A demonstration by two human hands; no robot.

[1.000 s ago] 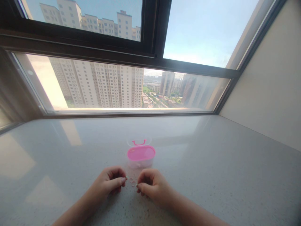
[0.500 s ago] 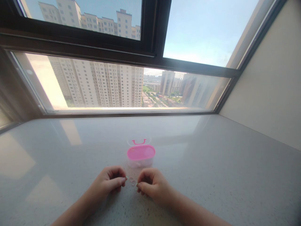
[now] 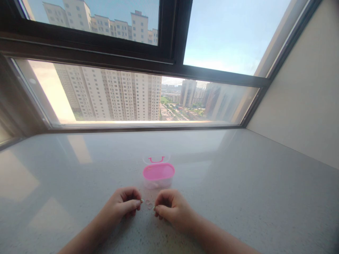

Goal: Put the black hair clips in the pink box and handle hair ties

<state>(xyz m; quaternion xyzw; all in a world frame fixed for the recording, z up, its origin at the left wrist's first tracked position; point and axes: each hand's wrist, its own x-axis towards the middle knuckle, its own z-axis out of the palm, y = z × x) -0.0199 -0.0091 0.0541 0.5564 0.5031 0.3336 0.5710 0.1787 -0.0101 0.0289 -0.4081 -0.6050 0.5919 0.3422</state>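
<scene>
My left hand [image 3: 127,201] is closed in a pinch, thumb against forefinger, on a small whitish piece [image 3: 142,201] that sticks out at the fingertips. Opposite it, my right hand [image 3: 171,207] pinches another small pale piece [image 3: 154,208], mostly hidden by the fingers. In the narrow gap between both hands, a few small clear pinkish rings [image 3: 149,205] lie on the speckled white counter [image 3: 159,234]. Just beyond the hands stands an oval clear plastic box [image 3: 159,183] with a pink top [image 3: 159,171].
Behind the box lies a clear lid with a pink handle [image 3: 156,159]. A dark-framed window [image 3: 148,129] closes off the counter's far side, with tall buildings outside. A pale wall [image 3: 299,106] bounds the right side.
</scene>
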